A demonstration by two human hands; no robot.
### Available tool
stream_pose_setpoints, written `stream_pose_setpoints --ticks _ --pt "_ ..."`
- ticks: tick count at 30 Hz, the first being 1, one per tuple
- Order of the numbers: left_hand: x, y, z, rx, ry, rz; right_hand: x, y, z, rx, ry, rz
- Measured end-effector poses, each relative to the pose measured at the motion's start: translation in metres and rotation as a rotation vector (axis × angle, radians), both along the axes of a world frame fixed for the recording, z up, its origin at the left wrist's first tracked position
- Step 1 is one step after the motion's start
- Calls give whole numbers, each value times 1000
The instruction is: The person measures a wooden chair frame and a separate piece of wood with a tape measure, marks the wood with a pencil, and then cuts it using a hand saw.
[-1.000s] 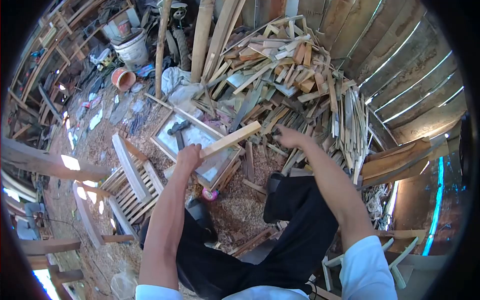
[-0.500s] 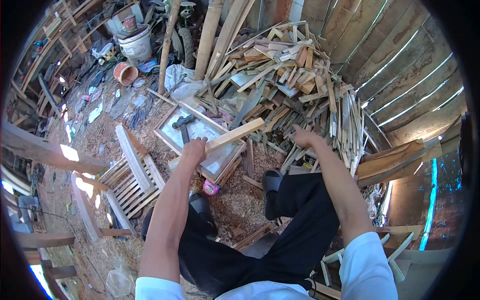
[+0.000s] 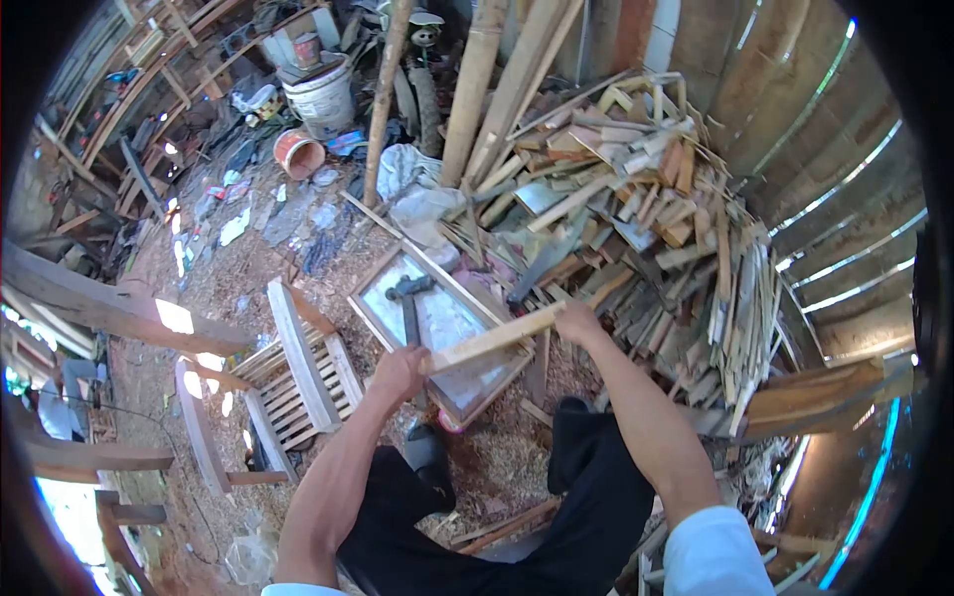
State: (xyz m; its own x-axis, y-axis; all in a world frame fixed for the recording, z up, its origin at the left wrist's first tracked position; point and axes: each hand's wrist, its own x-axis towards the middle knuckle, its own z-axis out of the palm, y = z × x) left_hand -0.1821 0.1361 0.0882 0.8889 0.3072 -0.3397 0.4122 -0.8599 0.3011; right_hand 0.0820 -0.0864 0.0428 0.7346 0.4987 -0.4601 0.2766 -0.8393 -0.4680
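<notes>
A pale wooden strip (image 3: 492,341) spans the space between my two hands, tilted up toward the right. My left hand (image 3: 400,373) is closed around its left end. At the other end, my right hand (image 3: 578,325) has its fingers closed on the wood. Beneath the strip lies a wooden frame with a whitish panel (image 3: 452,316) inside. A hammer (image 3: 409,308) rests on this panel, its handle running down toward my left hand. Just below the frame's near corner, a pink object (image 3: 450,425) is mostly hidden.
Scrap wood (image 3: 636,199) is heaped at the back right against a plank wall (image 3: 845,139). A slatted wooden chair frame (image 3: 298,387) lies on the left among shavings. Behind it are a white bucket (image 3: 320,102) and an orange-red pot (image 3: 299,155). Upright poles (image 3: 475,94) stand behind the frame.
My right hand, open and apart from the wood before, has come to the strip's right end and closed on it. The camera view has shifted, so the surroundings sit further right and lower.
</notes>
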Motion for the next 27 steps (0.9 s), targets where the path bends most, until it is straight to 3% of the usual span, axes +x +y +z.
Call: stream_pose_setpoints --ticks 3,5,8,12,14,17,18,21,22,24,25,27 --pt "-3 8 3 -13 35 113 0 16 12 -35 89 -74" --pt "-5 20 -2 7 -1 146 0 20 6 236 100 -127" --pt "-2 25 -8 63 -96 198 -18 31 24 250 36 -110" --pt "-6 26 -19 132 -141 185 -24 35 33 5 235 -24" --pt "-7 31 -21 63 -117 204 -19 35 33 5 256 10" --pt "-18 33 -18 163 -176 118 -16 33 18 19 270 10" --pt "-16 33 -12 224 -221 70 -16 32 17 16 205 -23" --pt "-2 34 28 19 -239 180 -6 29 1 95 21 -6" --pt "-1 36 40 -23 -310 219 5 21 -31 251 -188 80" --pt "7 30 58 -2 -534 360 -8 21 9 323 -268 60" --pt "10 12 94 -81 -450 513 -5 23 10 336 -327 119" --pt "25 -3 73 -171 -740 499 5 23 -4 244 -483 111"
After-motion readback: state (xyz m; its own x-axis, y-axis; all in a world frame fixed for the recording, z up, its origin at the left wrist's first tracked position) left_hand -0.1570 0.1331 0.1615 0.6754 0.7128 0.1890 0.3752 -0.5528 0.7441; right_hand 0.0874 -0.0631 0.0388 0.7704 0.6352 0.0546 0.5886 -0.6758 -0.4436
